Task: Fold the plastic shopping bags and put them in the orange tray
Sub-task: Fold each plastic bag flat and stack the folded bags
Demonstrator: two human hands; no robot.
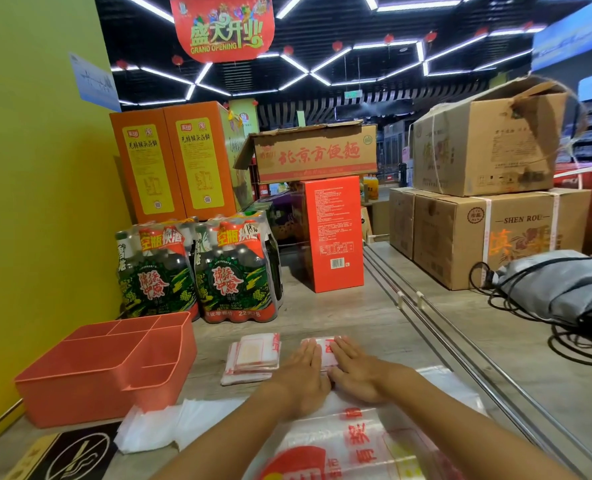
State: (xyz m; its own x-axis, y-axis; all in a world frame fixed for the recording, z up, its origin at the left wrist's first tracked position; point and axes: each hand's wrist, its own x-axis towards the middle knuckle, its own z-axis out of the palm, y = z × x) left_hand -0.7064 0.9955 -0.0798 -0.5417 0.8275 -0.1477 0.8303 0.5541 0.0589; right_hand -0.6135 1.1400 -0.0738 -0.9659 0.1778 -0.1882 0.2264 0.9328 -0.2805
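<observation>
Head view: your left hand [303, 370] and right hand [355, 367] press flat, fingers straight, on the folded bag [325, 355]. Orange tray [90, 386] sits well left.

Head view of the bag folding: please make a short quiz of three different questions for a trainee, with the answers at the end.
1. True or false: the orange tray already holds folded bags.
2. Where does the stack of folded bags lie? A) inside the tray B) on the counter between the tray and the hands C) on a cardboard box
3. Fill in: the left hand and the right hand both press flat on a ____ bag.

Key: 1 false, no bags show in its compartments; 2 B; 3 plastic (red print, partly folded).
</observation>
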